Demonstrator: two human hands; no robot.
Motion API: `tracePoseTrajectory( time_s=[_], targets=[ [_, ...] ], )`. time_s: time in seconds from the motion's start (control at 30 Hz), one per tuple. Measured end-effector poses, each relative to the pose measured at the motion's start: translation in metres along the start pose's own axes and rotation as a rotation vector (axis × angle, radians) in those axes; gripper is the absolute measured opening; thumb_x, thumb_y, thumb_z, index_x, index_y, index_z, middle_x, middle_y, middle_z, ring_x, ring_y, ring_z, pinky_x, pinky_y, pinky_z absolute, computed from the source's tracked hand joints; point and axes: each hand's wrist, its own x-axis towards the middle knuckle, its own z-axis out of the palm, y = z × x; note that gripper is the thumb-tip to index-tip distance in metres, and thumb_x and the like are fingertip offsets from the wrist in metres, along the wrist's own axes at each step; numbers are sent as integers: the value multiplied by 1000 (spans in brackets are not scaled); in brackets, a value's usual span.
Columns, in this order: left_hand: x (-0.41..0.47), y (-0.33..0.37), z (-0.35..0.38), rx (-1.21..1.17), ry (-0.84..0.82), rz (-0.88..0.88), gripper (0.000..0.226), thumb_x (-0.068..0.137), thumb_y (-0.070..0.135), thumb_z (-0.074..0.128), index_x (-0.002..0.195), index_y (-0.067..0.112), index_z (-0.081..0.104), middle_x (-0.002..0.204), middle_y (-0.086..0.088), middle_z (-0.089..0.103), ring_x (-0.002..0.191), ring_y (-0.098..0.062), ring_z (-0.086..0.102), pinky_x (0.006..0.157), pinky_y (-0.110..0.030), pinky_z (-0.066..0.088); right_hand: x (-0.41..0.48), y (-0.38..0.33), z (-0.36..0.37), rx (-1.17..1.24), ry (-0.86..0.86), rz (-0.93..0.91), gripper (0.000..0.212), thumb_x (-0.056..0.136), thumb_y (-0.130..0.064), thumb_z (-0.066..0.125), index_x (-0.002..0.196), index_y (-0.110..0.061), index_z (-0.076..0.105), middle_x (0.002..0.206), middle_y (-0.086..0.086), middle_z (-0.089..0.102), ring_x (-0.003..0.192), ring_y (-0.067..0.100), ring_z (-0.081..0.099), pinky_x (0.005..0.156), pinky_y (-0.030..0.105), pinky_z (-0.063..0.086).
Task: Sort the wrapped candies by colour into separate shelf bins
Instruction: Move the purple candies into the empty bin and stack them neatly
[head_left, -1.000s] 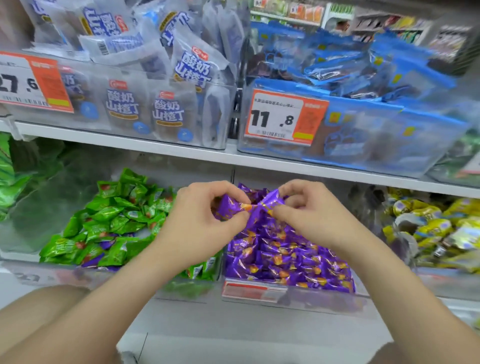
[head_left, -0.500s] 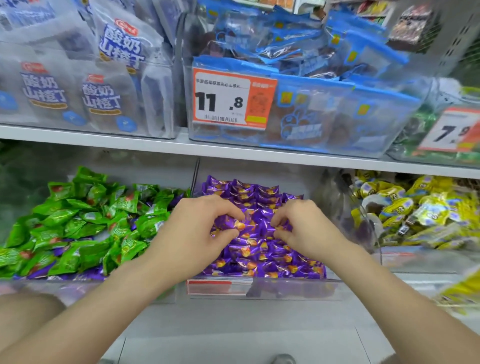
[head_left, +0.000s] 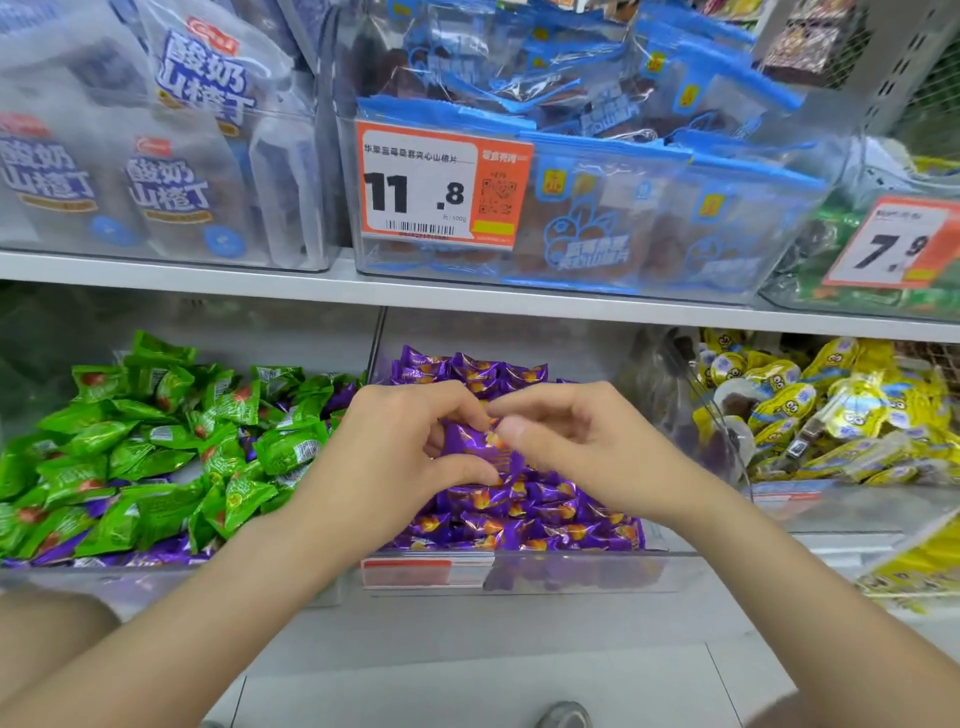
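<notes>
On the lower shelf a clear middle bin (head_left: 571, 569) is full of purple wrapped candies (head_left: 524, 512). Both my hands hover over it. My left hand (head_left: 395, 457) holds a purple candy (head_left: 475, 449) between thumb and fingers. My right hand (head_left: 576, 441) pinches the same candy's upper right edge with thumb and forefinger. The bin to the left holds green wrapped candies (head_left: 156, 447), with several purple ones (head_left: 119, 558) mixed in along its front and near its right side.
The right-hand bin holds yellow wrapped candies (head_left: 831, 410). The upper shelf (head_left: 311, 288) carries clear bins of white bags (head_left: 171, 171) and blue bags (head_left: 623, 182), with orange price tags (head_left: 441, 187). A grey shoe tip (head_left: 563, 716) shows on the floor.
Both hands lowered from above the bin onto the purple pile and drew closer together. The camera view shifted right and nearer to the shelf.
</notes>
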Motion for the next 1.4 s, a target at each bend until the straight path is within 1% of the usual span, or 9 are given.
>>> tracePoseTrajectory(
  time_s=[0.17,0.23,0.33,0.5,0.6,0.77,1.0,1.23,1.4],
  targets=[
    [5,0,10,-88,-100,29,49,68,45,94,106,32,64,102,16,67,78,-5,72,67,-17,54,2,12,-11,-42,-5,74,24,88,-29,84,110,-22,80,94,-4,81,89,18,78,88,45,62],
    [7,-8,15,111,-119,68,47,82,44,85,121,37,60,115,17,62,92,-5,68,80,-32,58,4,26,-22,-220,90,108,22,87,-32,85,107,-26,81,88,-8,80,85,7,76,89,41,62],
    [13,-16,23,390,-189,140,43,96,14,64,134,32,60,125,9,61,112,-19,60,95,-42,52,5,44,-29,-614,90,142,22,87,-36,83,108,-27,79,87,-15,74,86,-4,67,94,33,56],
    [29,-11,37,651,-340,194,49,93,11,53,140,26,53,142,8,53,117,-25,44,98,-45,45,8,55,-14,-724,-55,148,24,89,-33,81,113,-30,78,95,-12,69,83,-1,51,85,27,49],
    [30,-11,43,790,-370,186,47,96,18,52,143,24,50,146,7,50,120,-27,38,96,-44,37,11,56,-6,-756,-40,121,25,89,-31,80,114,-28,78,100,-9,71,87,4,50,92,31,52],
    [27,-9,42,989,-395,98,38,97,22,50,135,22,54,132,-2,55,124,-32,37,94,-47,31,11,56,-9,-742,16,128,24,86,-30,83,110,-30,80,96,-11,74,73,-10,53,82,24,52],
    [19,-11,45,940,-361,86,37,100,28,48,136,22,53,137,-2,55,123,-31,44,92,-45,36,13,59,-1,-755,10,173,29,84,-36,86,112,-32,79,106,-10,74,104,16,65,89,43,57],
    [12,-6,34,774,-272,149,36,99,25,49,135,27,56,135,4,58,119,-24,51,90,-39,42,8,49,-6,-812,39,151,38,84,-41,83,120,-30,75,107,-5,72,88,14,62,87,39,58],
    [-5,-2,3,543,-70,231,28,96,25,52,118,29,69,107,8,65,98,-23,55,81,-42,49,1,1,17,-699,240,-46,29,93,-15,57,110,-26,78,92,-10,67,77,2,55,82,24,47]
  ],
)
